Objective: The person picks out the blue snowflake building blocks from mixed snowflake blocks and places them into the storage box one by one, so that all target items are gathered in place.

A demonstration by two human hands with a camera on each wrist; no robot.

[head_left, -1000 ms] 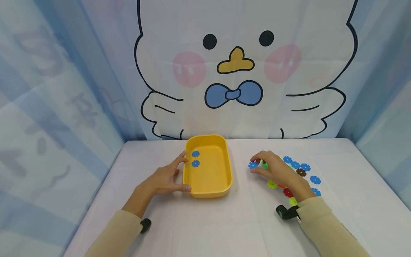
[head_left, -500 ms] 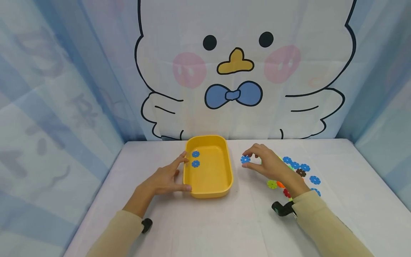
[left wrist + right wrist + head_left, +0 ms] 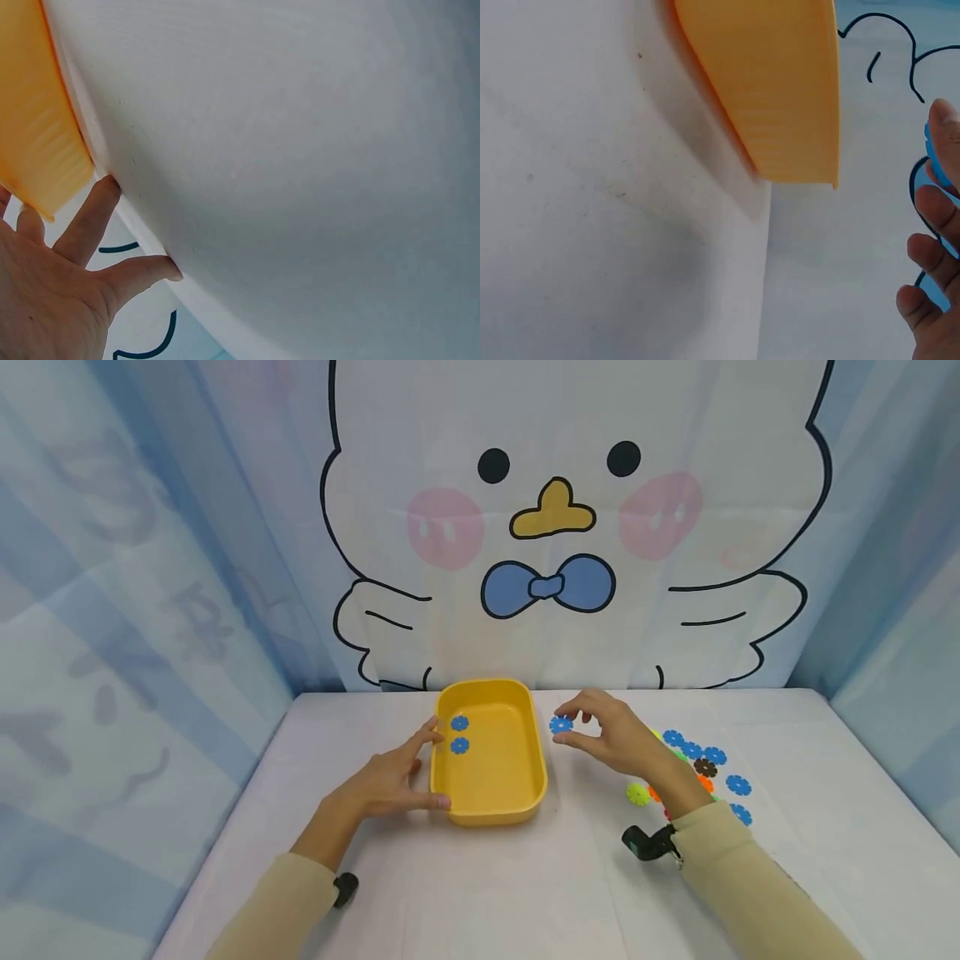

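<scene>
A blue flower-shaped plastic disc [image 3: 560, 724] is pinched between the thumb and index fingertip of my right hand [image 3: 617, 745], just right of the yellow tray [image 3: 497, 768]. In the right wrist view the disc's edge [image 3: 930, 147] shows beside the thumb. My left hand [image 3: 381, 785] rests along the tray's left side with fingers spread, thumb and a fingertip at its rim. From the left wrist, some fingers of this hand [image 3: 56, 289] reach down to the tabletop beside the tray wall [image 3: 41, 112]. Two blue flower discs [image 3: 460, 735] lie inside the tray near its left wall.
A loose group of flower discs in blue, green, orange, red and brown [image 3: 705, 767] lies on the white table [image 3: 525, 893] at right, partly behind the right forearm. A curtain [image 3: 555, 635] with a printed cartoon bird hangs behind the table's far edge.
My right hand has carried the blue flower disc left and slightly away from me, from beside the disc group toward the tray. The left hand and tray hold their places.
</scene>
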